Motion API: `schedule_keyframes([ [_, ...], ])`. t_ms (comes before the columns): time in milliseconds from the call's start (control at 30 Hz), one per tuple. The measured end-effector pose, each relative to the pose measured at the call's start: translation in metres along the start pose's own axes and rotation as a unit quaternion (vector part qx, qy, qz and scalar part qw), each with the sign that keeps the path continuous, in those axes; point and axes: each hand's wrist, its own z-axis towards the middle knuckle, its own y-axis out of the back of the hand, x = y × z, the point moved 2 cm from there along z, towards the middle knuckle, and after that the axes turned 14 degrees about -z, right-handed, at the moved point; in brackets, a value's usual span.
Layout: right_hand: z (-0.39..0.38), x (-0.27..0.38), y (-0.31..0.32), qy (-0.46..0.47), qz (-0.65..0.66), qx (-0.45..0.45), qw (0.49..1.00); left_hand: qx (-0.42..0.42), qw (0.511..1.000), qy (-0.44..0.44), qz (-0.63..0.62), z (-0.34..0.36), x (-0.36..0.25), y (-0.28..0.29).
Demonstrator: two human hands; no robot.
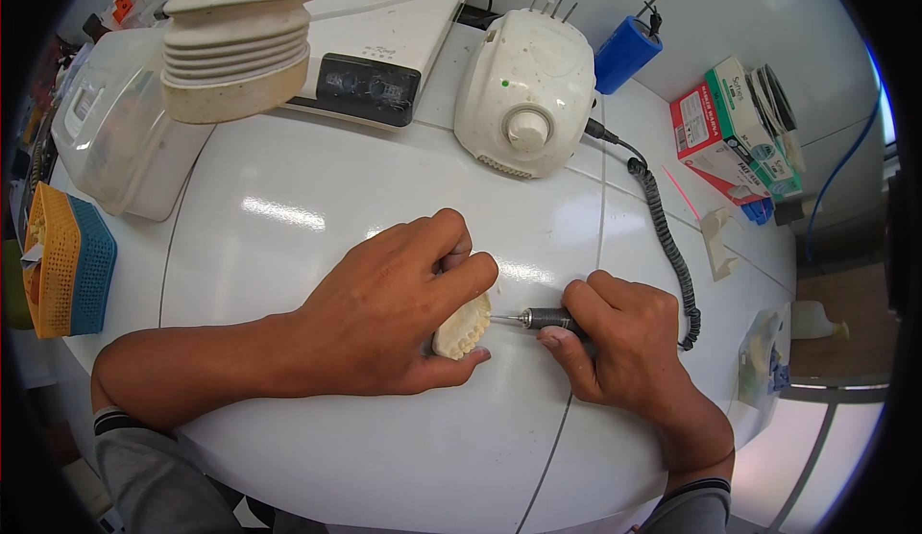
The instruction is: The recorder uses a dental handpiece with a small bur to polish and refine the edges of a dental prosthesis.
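Observation:
My left hand (394,308) grips a cream plaster dental cast (464,327) and holds it down on the white table (317,179), teeth facing right. My right hand (619,337) is closed around a dark rotary handpiece (547,319). Its thin bur tip touches the cast's right side. A black coiled cord (667,246) runs from the handpiece toward the white motor control unit (526,83) at the back of the table.
A flexible beige suction hose (235,39) and a white machine (379,54) stand at the back left. A clear plastic box (115,131) and yellow and blue baskets (67,260) sit at the left. Small cartons (730,131) lie at the right.

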Motion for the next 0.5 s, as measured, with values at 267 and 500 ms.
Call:
schedule_keyframes([
  [267, -0.0016, 0.0033, 0.0024, -0.009, -0.022, 0.015, 1.000, 0.002, 1.000, 0.002, 0.000, 0.0000, 0.0004, -0.0004],
  [500, -0.0024, 0.0049, 0.0023, -0.006, -0.025, 0.009, 1.000, 0.003, 1.000, 0.007, 0.005, 0.0000, 0.0002, -0.0016],
])
